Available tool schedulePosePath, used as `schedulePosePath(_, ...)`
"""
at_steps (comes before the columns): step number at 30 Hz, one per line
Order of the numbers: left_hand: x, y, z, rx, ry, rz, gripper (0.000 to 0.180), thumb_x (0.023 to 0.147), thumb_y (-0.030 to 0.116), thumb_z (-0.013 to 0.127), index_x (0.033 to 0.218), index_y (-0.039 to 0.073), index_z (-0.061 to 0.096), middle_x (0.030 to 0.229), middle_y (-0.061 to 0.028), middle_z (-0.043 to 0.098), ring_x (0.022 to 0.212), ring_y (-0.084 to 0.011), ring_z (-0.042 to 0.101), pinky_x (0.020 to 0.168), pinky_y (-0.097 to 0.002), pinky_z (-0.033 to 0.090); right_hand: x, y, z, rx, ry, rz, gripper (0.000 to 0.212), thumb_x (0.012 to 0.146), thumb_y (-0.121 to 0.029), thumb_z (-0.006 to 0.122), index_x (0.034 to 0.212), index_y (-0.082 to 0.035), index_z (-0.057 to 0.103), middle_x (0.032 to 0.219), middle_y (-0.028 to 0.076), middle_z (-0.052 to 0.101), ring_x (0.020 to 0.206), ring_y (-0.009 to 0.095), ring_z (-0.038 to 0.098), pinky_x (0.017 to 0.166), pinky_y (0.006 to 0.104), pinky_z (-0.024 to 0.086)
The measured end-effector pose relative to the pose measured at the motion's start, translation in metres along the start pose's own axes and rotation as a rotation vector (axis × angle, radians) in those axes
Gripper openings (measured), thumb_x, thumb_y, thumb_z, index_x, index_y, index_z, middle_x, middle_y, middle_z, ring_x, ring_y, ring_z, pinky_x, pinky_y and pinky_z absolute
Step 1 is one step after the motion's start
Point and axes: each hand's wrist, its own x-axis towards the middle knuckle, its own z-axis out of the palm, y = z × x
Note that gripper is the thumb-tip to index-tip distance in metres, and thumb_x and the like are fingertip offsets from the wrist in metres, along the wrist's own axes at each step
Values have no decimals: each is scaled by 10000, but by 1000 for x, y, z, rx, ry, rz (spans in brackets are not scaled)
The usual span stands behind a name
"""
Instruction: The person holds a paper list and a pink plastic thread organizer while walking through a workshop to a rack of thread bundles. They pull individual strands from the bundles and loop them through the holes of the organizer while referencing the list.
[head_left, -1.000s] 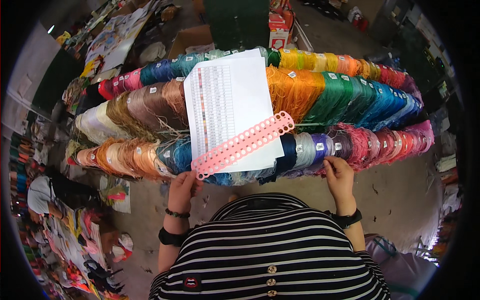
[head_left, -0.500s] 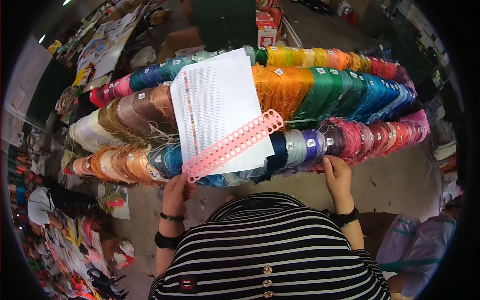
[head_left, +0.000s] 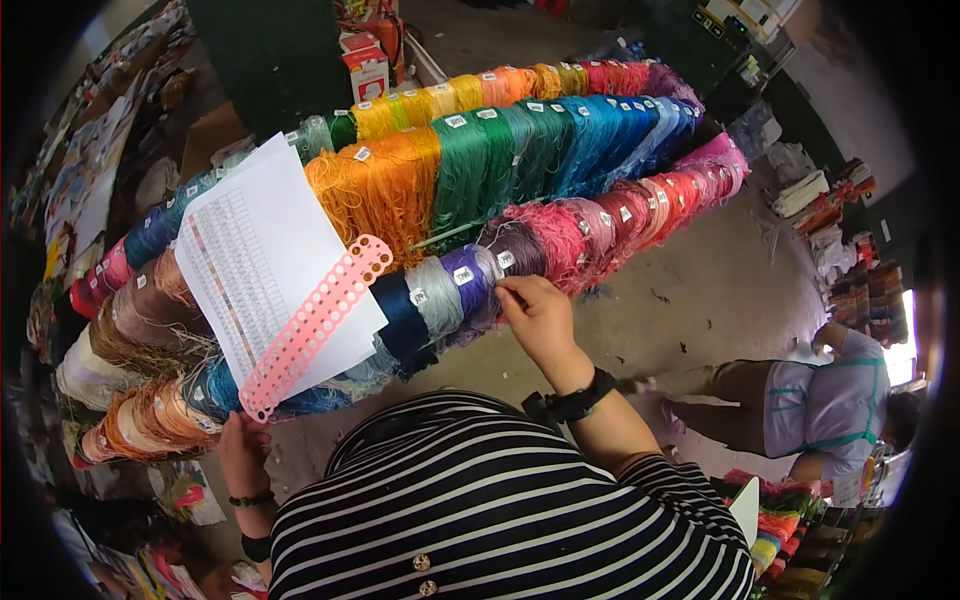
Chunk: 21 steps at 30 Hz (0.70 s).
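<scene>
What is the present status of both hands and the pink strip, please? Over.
Left hand at pink strip, lower end. Right hand at dark purple yarn. Strip lies across white sheets, nothing covering its middle.

Yarn rows (head_left: 380, 190) block forward, leaving space above.
</scene>
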Motion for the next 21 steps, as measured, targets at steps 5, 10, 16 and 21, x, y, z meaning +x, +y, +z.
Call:
schedulePosePath(5,-7,6,5,-20,-1,23,324,984,411,533,1006,103,630,790,1,644,624,-84,545,535,-215,387,11,-1,10,-145,39,-98,90,808,-109,691,874,-52,715,790,129,670,704,311,651,628,381,519)
schedulePosePath(10,-14,3,3,-40,30,27,308,986,390,536,1012,98,632,795,6,647,626,-73,546,541,-203,389,19,-10,14,-316,-20,-43,98,800,-143,694,840,-55,705,771,128,675,700,326,656,632,394,524)
schedulePosePath(16,-15,0,0,-44,6,69,298,994,373,521,1029,96,625,802,7,649,632,-73,548,549,-200,391,26,4,5,-102,-97,50,73,835,-128,673,817,-59,655,731,92,644,644,225,632,593,336,497)
schedulePosePath(21,-14,-1,-5,-47,35,81,304,997,374,512,1031,94,623,804,4,649,641,-75,550,551,-207,392,45,-10,-29,742,-242,379,54,929,-124,612,916,-72,609,804,-38,601,704,64,546,646,237,468)
